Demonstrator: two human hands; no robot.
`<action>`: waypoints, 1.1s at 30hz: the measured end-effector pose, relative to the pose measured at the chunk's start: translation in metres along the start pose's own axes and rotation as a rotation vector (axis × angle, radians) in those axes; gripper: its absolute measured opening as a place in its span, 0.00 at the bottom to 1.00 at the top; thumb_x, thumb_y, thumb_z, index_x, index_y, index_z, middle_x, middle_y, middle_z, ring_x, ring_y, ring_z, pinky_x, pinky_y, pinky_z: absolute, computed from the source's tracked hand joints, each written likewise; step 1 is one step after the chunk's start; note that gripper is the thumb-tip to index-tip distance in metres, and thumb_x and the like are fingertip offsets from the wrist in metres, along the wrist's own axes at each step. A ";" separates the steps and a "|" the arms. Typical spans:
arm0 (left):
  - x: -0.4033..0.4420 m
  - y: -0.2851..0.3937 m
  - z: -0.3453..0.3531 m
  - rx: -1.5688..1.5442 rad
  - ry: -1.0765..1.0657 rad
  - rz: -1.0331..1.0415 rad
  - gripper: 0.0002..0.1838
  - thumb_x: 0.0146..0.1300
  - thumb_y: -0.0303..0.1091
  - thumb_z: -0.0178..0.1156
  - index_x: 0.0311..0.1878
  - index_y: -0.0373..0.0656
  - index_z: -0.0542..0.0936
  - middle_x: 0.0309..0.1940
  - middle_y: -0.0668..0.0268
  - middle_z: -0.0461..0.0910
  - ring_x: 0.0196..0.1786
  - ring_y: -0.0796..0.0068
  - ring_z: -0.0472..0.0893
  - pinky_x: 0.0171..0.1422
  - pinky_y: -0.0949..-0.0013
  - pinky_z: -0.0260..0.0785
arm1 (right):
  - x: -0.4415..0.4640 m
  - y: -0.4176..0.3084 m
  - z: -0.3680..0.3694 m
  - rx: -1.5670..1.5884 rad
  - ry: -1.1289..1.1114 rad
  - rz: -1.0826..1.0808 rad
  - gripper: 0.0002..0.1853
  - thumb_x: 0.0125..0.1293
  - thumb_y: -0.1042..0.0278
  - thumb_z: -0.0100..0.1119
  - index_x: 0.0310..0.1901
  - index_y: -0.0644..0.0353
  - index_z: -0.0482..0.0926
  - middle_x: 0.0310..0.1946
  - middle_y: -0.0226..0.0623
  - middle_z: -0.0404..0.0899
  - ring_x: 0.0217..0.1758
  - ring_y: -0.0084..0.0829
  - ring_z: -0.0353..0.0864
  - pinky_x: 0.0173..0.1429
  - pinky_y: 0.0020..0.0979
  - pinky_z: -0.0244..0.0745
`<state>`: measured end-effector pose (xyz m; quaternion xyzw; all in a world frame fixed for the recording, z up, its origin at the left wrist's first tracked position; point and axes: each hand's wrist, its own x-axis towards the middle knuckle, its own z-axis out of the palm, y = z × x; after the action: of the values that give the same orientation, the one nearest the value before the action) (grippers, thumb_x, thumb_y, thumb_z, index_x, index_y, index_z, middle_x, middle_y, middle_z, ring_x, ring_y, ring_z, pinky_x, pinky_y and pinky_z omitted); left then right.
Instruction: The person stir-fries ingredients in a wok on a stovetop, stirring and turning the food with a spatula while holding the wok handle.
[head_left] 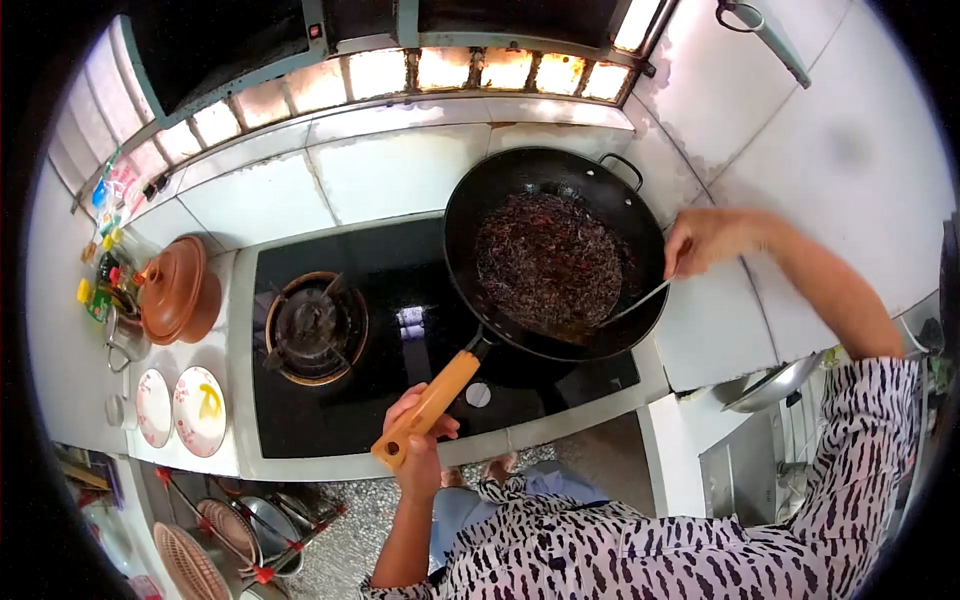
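Observation:
A black wok sits on the right side of the stove, filled with dark, shredded-looking food with reddish bits. My left hand is closed around the wok's wooden handle, which points toward me. At the wok's right rim, my right hand grips a thin metal utensil. Its lower end reaches down to the edge of the food, and the tip is hidden there, so its exact kind does not show.
The black glass stove has a second burner on the left. Beside it stand a brown lidded clay pot and two small plates, one plate holding something yellow. A sink lies at right; a tiled wall runs behind.

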<state>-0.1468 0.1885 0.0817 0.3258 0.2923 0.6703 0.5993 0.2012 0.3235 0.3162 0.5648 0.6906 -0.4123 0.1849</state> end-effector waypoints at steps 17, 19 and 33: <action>0.000 0.000 -0.002 -0.005 -0.004 -0.014 0.34 0.49 0.55 0.60 0.52 0.42 0.65 0.54 0.56 0.64 0.33 0.69 0.77 0.32 0.71 0.71 | 0.116 -0.002 0.006 0.001 0.572 -0.072 0.07 0.54 0.74 0.44 0.25 0.64 0.73 0.15 0.32 0.69 0.08 0.21 0.59 0.10 0.25 0.53; 0.001 0.004 -0.001 -0.005 -0.022 -0.011 0.34 0.50 0.55 0.60 0.52 0.42 0.65 0.54 0.55 0.64 0.34 0.69 0.77 0.32 0.71 0.71 | 0.085 -0.015 0.009 0.870 0.599 0.176 0.06 0.56 0.72 0.46 0.26 0.63 0.71 0.14 0.31 0.67 0.07 0.17 0.56 0.08 0.22 0.48; 0.000 0.000 -0.001 0.002 -0.025 -0.035 0.32 0.52 0.53 0.59 0.53 0.41 0.63 0.55 0.54 0.62 0.33 0.68 0.76 0.31 0.72 0.71 | -0.037 -0.007 0.191 1.931 0.351 0.071 0.10 0.64 0.64 0.43 0.41 0.57 0.71 0.12 0.20 0.55 0.08 0.13 0.48 0.09 0.17 0.44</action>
<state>-0.1474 0.1884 0.0814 0.3297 0.2909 0.6552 0.6143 0.1649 0.1515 0.2324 0.5468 0.0568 -0.7041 -0.4495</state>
